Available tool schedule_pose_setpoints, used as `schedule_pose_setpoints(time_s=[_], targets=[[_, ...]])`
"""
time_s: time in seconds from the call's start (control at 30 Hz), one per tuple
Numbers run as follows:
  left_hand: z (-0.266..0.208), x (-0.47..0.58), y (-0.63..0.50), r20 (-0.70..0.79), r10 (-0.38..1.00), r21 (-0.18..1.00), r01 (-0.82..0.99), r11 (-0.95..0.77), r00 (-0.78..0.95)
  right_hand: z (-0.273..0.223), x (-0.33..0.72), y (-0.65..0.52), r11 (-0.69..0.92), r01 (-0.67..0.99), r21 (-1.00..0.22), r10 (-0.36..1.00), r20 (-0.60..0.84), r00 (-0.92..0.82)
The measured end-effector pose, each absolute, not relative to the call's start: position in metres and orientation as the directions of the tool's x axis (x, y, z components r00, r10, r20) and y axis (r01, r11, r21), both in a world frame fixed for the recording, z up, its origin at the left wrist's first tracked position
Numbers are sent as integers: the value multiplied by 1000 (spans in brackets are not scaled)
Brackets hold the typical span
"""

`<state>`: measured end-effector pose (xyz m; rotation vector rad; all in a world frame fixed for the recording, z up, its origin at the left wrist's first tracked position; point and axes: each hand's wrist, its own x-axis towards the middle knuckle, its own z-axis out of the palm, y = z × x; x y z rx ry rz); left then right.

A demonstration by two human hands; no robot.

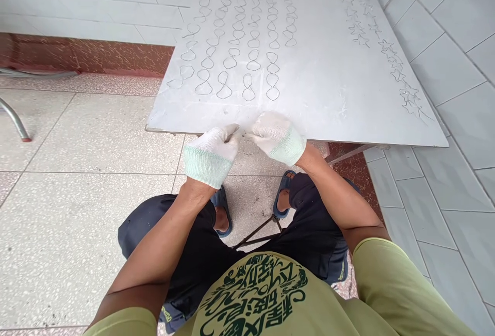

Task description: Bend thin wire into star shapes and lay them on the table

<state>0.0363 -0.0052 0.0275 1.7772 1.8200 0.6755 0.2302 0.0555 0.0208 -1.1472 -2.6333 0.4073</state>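
My left hand [213,153], in a white knitted glove with a mint cuff, is pinched at the front edge of the white board [320,93]. In a matching glove, my right hand [276,137] is closed just beside it, fingertips facing the left ones. Between the fingertips shows a thin dark wire [244,131], with a faint curve below it; its full shape is hard to make out. Beyond the hands, rows of thin figure-eight wire shapes [273,79] lie on the board. Star-shaped wire pieces [398,70] overlap in lines along its right side.
Tiled walls [456,21] border the board at the back and right. Below is a speckled floor [77,222], with a curved metal leg [15,119] at far left. Thin dark metal bars [255,233] stand between my slippered feet.
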Motion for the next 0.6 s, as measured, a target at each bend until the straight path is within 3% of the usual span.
schedule_pose_setpoints(time_s=[0.23,0.6], targets=[[28,36,-5,-32,999,660,751,26,-6,35,231,44,504,603,-619,808,89,-583],[37,33,-5,20,999,606,795,16,-36,41,244,42,187,405,-895,944,51,-326]])
